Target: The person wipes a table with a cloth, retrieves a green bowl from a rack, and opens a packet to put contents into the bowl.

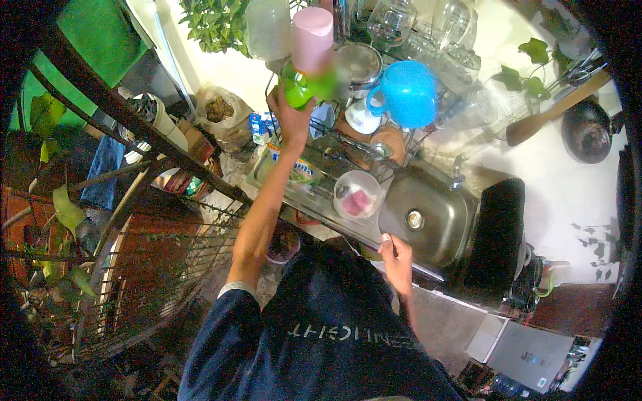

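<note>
My left hand reaches up to the dish rack, its fingers around a green container. A pink cup stands upside down just above it; whether the two touch I cannot tell. My right hand is at the front edge of the steel sink, thumb on top and fingers curled, with no object visible in it. Between the hands, a clear round tub with something pink inside sits on the drainboard. Left of it lies a green dishwashing-product pack that bears writing.
A blue mug, white cup and glass jars crowd the rack. The faucet rises behind the sink, with a black cloth at its right. A wooden spatula and frying pan hang on the wall. Metal railing runs left.
</note>
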A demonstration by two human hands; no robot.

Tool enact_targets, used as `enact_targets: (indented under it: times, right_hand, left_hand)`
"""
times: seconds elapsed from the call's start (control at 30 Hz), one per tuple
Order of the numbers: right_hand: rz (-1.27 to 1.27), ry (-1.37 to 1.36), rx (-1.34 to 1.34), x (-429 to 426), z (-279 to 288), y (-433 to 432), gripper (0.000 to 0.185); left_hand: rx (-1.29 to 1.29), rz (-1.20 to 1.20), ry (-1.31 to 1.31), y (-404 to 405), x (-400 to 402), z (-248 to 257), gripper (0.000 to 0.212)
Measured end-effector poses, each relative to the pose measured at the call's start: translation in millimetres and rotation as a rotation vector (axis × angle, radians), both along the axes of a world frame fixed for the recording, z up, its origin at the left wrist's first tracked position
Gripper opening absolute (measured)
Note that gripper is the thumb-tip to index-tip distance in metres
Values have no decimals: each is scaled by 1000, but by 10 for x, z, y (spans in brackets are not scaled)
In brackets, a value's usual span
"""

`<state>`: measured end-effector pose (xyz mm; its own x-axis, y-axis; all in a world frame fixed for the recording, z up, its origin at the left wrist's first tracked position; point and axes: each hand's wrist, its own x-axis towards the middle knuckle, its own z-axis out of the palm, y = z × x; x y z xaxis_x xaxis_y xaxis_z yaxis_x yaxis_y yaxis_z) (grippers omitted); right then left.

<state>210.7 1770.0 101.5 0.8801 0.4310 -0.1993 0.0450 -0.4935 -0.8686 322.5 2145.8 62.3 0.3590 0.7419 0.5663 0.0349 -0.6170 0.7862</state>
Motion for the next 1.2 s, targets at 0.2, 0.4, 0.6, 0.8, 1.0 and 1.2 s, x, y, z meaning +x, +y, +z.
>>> enact_targets:
  times: [0.2, 0.4, 0.6, 0.8, 1.0, 1.2]
  right_hand:
    - [-2, -18, 101, -17, -10, 110, 38]
    - [-41, -2, 99, -80, 18, 169, 40]
    - [-20, 165, 143, -214, 0, 190, 38]
    - [-10, 207, 194, -262, -22, 248, 40]
    - [-83, 198, 213, -248, -65, 152, 41]
    - [-115, 218, 220, -236, -261, 17, 37]
  left_hand:
    - [-140, 28, -58, -250, -28, 10, 90]
    - [-221, 87, -86, -450, -147, 46, 89]
    - [-280, 78, -139, -512, -263, 1, 89]
    - [-387, 103, -181, -630, -407, -54, 82]
    - [-693, -9, -249, -786, -858, -31, 73]
    - [-1045, -436, -168, -1036, -1764, -56, 67]
